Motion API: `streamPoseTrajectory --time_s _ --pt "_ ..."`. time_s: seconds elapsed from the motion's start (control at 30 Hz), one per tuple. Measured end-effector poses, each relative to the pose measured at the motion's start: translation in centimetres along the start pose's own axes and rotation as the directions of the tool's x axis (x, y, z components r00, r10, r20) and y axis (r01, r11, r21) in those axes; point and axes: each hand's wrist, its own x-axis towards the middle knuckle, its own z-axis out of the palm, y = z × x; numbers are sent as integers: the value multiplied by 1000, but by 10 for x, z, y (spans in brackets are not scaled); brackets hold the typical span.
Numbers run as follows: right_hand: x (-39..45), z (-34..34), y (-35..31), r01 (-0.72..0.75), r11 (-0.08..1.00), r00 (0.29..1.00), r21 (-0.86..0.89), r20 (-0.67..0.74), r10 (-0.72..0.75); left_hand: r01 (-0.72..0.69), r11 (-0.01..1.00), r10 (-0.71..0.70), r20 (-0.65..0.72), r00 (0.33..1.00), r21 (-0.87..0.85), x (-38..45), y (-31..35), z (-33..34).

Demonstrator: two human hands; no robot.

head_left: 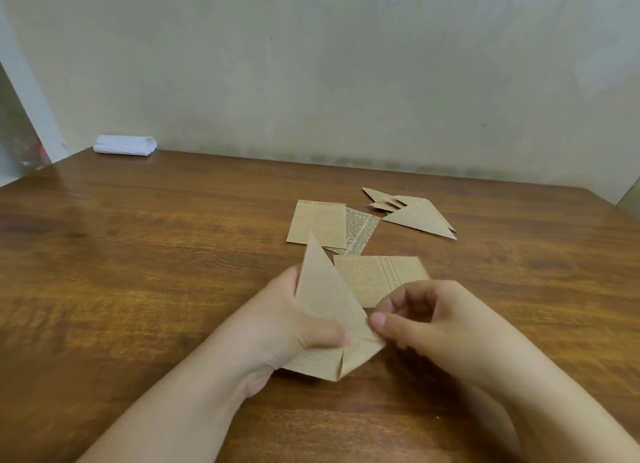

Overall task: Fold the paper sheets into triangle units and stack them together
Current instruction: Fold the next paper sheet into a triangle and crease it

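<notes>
A half-folded paper unit (329,310) is pinched by the thumb of the left hand (294,320) and, at its right corner, by the curled thumb and fingers of the right hand (426,320), held just above the tabletop (138,255). Just beyond the right hand one flat sheet (374,279) is left unfolded, and two more sheets (322,225) lie farther out. Beyond these to the right, a loose cluster of finished triangle units (412,213) is seen, so the task is judged partway done; no container is in view.
</notes>
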Motion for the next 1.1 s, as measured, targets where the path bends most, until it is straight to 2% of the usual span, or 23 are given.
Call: streamPoseTrajectory --time_s 0.13,0.27,0.37,0.47,0.57,0.63,0.7,0.73,0.9,1.1 --pt "-15 -3 0 144 964 989 -223 53 -135 37 956 -59 69 996 291 8 7 4" --pt "-24 11 9 175 925 982 -338 -6 -188 -13 768 -60 93 994 641 15 20 18" --pt "-24 21 14 205 913 973 -352 -27 -229 -49 619 -59 109 992 784 20 24 26" --pt "-23 31 15 204 916 974 -346 -23 -226 -54 567 -14 75 997 822 18 22 28" --pt "-23 34 14 180 925 977 -336 -50 -208 -34 620 65 -8 998 784 7 13 27" --pt "-24 36 12 169 928 979 -332 -52 -197 -71 591 222 -77 972 803 -4 2 25" --pt "-26 37 11 159 930 981 -332 -56 -188 -153 536 437 -118 892 830 -13 -12 27" --pt "-27 38 10 153 931 981 -330 -61 -183 -175 539 480 -130 868 824 -17 -17 30" --pt "-30 38 9 115 930 985 -350 -82 -152 -80 636 350 -195 916 768 -24 -32 41" --pt "-29 39 13 96 899 982 -427 -106 -155 -43 604 354 -219 909 796 -29 -33 33"
